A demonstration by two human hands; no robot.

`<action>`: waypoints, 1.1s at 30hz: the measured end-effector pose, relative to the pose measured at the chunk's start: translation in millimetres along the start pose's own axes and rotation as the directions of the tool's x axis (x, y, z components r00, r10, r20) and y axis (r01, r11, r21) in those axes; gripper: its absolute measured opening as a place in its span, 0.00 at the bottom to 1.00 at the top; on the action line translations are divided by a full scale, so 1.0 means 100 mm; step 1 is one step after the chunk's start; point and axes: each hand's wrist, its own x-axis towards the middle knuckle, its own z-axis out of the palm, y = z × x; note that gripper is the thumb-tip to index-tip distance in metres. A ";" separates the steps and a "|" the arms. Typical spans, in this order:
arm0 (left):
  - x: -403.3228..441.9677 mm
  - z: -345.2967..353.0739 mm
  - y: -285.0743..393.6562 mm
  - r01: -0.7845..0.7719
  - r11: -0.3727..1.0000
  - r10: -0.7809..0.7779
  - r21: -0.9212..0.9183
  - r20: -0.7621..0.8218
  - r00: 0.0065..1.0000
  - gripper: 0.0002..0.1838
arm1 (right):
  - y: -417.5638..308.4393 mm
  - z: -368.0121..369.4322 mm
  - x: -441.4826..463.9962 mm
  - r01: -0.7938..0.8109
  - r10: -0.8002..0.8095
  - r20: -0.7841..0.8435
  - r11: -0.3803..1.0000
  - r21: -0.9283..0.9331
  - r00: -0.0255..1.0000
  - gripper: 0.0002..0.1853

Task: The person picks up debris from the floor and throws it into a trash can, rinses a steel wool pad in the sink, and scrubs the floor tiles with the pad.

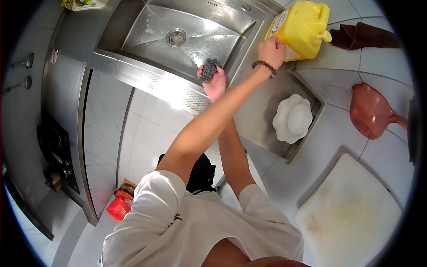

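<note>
My left hand [272,54], with a dark beaded bracelet at the wrist, reaches across above my right forearm. Its fingers are curled against the side of a large yellow jug [307,26]; whatever lies between them is hidden. The jug stands beside the sink's right edge, with a yellow spout on its right. My right hand [216,85] is palm up over the near edge of the steel sink [178,22], its fingers wrapped round a grey steel-wool scrubber [210,70].
A white scalloped bowl [293,118] sits in the metal tray area on the right. Further right are a red-brown ladle [369,111], a dark brown cloth [360,36] and a white cutting board [349,213]. The stove [58,142] is at far left, a red package [118,209] below.
</note>
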 end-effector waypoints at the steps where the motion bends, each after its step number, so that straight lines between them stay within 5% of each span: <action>1: 0.04 -0.03 -0.11 0.018 0.964 -0.029 0.264 0.039 0.999 0.11 | -0.02 -0.02 0.02 -0.008 0.008 -0.016 1.000 0.005 1.000 0.20; 3: 0.03 -0.16 -0.29 -0.013 0.773 -0.132 0.635 0.181 0.975 0.11 | -0.01 -0.06 0.04 -0.001 0.001 0.021 1.000 0.012 1.000 0.20; 4: -0.02 -0.26 -0.41 -0.016 0.773 -0.132 0.634 0.184 0.974 0.11 | -0.01 -0.07 0.04 0.001 -0.002 0.055 1.000 0.019 0.998 0.20; 6: -0.15 -0.39 -0.63 -0.428 0.444 0.077 0.787 0.442 0.893 0.14 | -0.01 -0.04 0.02 -0.006 0.005 0.073 1.000 0.018 0.997 0.20; 10: -0.38 -0.31 -0.94 -0.652 0.246 -0.018 0.717 0.676 0.737 0.21 | 0.01 0.00 0.00 -0.005 0.005 0.089 1.000 -0.004 0.996 0.19; 12: -0.49 -0.22 -1.14 -0.825 0.069 0.331 0.561 0.767 0.549 0.24 | 0.01 0.00 -0.01 0.003 -0.002 0.093 1.000 -0.006 0.996 0.19; 16: -0.46 -0.06 -1.20 -0.831 0.005 0.341 0.556 0.780 0.524 0.28 | 0.01 0.02 -0.02 0.000 0.001 0.076 1.000 -0.017 0.997 0.20; 19: -0.36 0.03 -1.13 -0.813 0.023 0.177 0.582 0.798 0.576 0.32 | 0.01 0.03 -0.03 0.006 -0.005 0.070 1.000 -0.012 0.998 0.19; 28: -0.25 -0.17 -1.23 -0.764 0.216 0.249 0.608 0.723 0.645 0.31 | 0.01 0.06 -0.03 -0.006 0.008 0.038 0.999 -0.036 0.999 0.19; 33: -0.30 -0.20 -1.20 -0.667 0.097 0.223 0.739 0.637 0.738 0.32 | 0.01 0.02 -0.03 -0.008 0.009 0.025 0.999 -0.047 1.000 0.20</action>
